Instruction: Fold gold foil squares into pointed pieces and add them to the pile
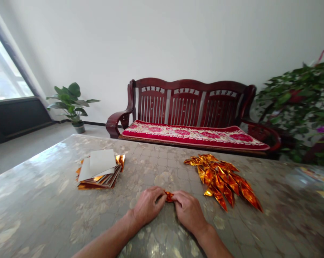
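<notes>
My left hand (150,204) and my right hand (188,209) meet near the middle of the table, both with closed fingers. Between them they pinch a small piece of shiny orange-gold foil paper (169,196), one end in each hand. Most of the piece is hidden by the fingers. To the right lies a pile of folded foil paper pieces (222,179), pointed at the ends like ingots or boats. A loose stack of square foil paper sheets (100,170) sits to the left, with pale backs facing up on top.
The table (140,168) has a glossy, flower-patterned cover. At its right edge lies a clear plastic bag (309,177). Behind stands a dark red wooden bench (188,104) with a red floral cushion (194,134). Potted plants (73,100) flank it.
</notes>
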{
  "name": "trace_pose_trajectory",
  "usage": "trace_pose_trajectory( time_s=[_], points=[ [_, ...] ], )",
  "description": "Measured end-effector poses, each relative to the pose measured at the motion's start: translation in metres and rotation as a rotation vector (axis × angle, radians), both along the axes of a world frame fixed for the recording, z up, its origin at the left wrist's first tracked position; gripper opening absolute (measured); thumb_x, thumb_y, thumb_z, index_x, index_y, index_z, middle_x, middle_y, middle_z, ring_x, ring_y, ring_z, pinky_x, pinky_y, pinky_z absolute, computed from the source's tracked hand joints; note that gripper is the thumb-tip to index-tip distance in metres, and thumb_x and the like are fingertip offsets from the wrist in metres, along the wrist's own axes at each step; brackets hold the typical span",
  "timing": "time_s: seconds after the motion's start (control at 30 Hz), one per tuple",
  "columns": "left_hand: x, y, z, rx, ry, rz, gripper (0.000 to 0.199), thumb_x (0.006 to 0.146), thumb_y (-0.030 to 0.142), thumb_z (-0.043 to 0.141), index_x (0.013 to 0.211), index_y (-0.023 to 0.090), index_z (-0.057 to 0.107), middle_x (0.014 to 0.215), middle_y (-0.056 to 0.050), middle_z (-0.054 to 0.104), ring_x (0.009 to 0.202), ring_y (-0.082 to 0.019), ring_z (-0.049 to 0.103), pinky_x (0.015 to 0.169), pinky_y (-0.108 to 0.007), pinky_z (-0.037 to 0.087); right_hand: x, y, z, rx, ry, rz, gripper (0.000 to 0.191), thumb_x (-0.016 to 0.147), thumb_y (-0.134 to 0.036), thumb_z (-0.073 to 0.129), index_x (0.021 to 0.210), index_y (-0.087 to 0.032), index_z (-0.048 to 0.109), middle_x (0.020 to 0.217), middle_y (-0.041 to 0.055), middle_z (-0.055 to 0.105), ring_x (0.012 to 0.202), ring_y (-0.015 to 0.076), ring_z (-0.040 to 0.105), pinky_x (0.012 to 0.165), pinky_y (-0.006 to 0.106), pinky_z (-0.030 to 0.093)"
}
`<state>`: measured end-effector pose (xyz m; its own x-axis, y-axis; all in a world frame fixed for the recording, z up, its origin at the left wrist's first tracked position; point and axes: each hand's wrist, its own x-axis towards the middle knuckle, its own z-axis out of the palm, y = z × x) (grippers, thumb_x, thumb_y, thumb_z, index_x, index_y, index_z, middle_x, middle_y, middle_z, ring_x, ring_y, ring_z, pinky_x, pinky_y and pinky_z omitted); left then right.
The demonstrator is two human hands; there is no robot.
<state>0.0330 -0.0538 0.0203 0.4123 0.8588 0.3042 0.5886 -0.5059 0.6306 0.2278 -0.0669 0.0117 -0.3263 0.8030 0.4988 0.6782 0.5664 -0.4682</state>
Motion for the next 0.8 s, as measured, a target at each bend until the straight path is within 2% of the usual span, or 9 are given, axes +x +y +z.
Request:
trace_pose_trajectory(
  time_s=[0.1,0.4,0.6,0.7,0.8],
  points=[
    [0.002,0.002,-0.002,-0.013,-0.015,0.043,0.025,0.094,0.02,0.05,0.081,0.021,0.071,0.086,-0.002,0.074,0.083,-0.016,0.068,0.079,-0.023,0.048,0.0,-0.001,0.0,-0.003,0.004,0.0,0.031,0.08,-0.003,0.048,0.084,-0.023,0.071,0.092,0.0017,0.076,0.086,0.0169,0.07,0.08,0.025,0.053],
    [0.002,0.008,-0.013,-0.045,-0.104,0.057,0.03,0.082,0.006,0.053,0.087,0.024,0.077,0.086,0.0,0.077,0.083,-0.015,0.07,0.079,-0.022,0.05,-0.002,0.0,0.0,0.005,-0.028,-0.05,0.028,0.084,-0.007,0.051,0.082,-0.025,0.072,0.087,-0.0002,0.076,0.082,0.0174,0.071,0.077,0.027,0.052],
    [0.003,0.011,-0.013,-0.06,-0.128,0.107,0.031,0.077,0.004,0.054,0.085,0.023,0.077,0.085,0.0,0.077,0.081,-0.015,0.071,0.078,-0.023,0.051,-0.002,-0.001,-0.001,0.082,-0.037,-0.051,0.029,0.085,-0.007,0.052,0.086,-0.027,0.074,0.087,-0.0013,0.077,0.082,0.0173,0.071,0.096,0.035,0.048],
    [0.004,0.011,-0.011,-0.052,-0.178,0.112,0.029,0.076,0.005,0.055,0.085,0.023,0.076,0.087,0.0,0.078,0.083,-0.015,0.071,0.08,-0.024,0.052,-0.002,-0.001,0.0,0.077,-0.028,-0.065,0.028,0.087,-0.011,0.052,0.091,-0.027,0.074,0.094,-0.0005,0.077,0.087,0.0176,0.071,0.086,0.031,0.052],
    [0.003,0.01,-0.008,-0.063,-0.264,0.114,0.028,0.076,0.006,0.055,0.086,0.022,0.075,0.097,-0.001,0.077,0.096,-0.017,0.071,0.088,-0.026,0.052,-0.002,0.0,0.0,0.059,-0.021,-0.083,0.025,0.089,-0.014,0.052,0.092,-0.027,0.074,0.098,0.0005,0.077,0.088,0.0177,0.071,0.078,0.028,0.053]
  ],
)
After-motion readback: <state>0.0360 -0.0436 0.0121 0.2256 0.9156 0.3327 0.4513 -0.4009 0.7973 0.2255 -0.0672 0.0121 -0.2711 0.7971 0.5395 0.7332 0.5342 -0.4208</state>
